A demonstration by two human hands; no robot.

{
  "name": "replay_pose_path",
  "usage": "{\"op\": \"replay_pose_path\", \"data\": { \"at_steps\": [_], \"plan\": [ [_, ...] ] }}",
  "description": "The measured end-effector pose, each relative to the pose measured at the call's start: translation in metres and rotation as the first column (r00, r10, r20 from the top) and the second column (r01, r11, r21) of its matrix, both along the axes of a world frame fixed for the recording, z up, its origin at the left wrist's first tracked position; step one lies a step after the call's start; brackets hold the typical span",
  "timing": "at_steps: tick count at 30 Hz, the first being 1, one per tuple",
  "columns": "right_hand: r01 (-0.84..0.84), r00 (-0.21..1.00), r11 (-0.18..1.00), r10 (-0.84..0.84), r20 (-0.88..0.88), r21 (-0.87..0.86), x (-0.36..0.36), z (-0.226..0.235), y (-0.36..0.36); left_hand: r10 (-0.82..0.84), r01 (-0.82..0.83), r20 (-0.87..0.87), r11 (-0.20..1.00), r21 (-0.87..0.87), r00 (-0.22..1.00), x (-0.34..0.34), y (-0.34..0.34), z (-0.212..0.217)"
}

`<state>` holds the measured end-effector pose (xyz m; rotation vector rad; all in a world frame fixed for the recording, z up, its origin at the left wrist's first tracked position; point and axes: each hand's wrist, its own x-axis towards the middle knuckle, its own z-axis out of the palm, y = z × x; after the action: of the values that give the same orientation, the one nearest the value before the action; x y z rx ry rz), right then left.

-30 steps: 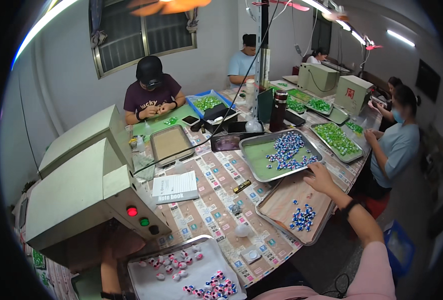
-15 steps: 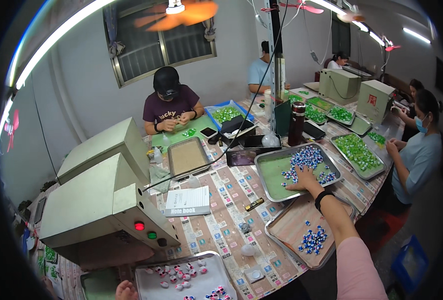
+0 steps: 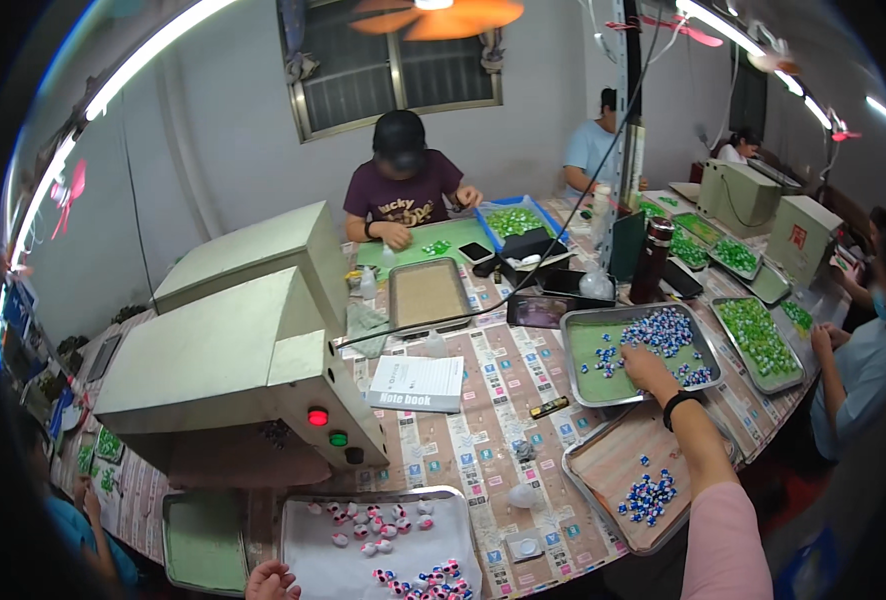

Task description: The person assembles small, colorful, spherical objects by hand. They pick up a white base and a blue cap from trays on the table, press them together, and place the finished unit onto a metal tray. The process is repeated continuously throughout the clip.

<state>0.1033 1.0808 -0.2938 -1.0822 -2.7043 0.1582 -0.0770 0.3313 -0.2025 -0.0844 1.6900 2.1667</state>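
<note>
Beyond the half-open, empty left hand (image 3: 272,581) lies a lettered notebook (image 3: 415,384); right hand (image 3: 650,372) curled, grip unclear.

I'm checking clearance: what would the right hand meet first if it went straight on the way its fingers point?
The right hand would probably meet the blue-and-white pieces just ahead in the green-lined tray; depth is unclear, so it may be touching some.
</note>
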Motion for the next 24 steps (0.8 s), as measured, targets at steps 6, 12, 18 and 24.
{"op": "replay_pose_path", "data": {
  "at_steps": [6, 12, 18, 24],
  "plan": [
    [-0.016, 0.844, 1.0, 0.025, -0.536, 0.021, 0.007, -0.006, 0.03, -0.235, 0.237, -0.031, 0.963, 0.128, 0.971, -0.002, 0.005, -0.02],
    [-0.415, 0.694, 0.745, -0.112, -0.711, -0.522, -0.04, 0.107, -0.126, -0.467, 0.306, 0.212, 0.798, 0.519, 0.858, 0.067, 0.118, -0.006],
    [-0.785, 0.598, 0.454, 0.38, -0.706, -0.421, -0.032, 0.151, -0.362, -0.863, 0.046, 0.229, 0.278, 0.959, 0.45, 0.113, 0.21, -0.043],
    [-0.9, 0.374, 0.432, 0.835, -0.404, 0.061, -0.028, 0.116, -0.452, -0.821, -0.04, 0.251, 0.269, 0.962, 0.513, 0.102, 0.188, 0.003]
  ]
}}
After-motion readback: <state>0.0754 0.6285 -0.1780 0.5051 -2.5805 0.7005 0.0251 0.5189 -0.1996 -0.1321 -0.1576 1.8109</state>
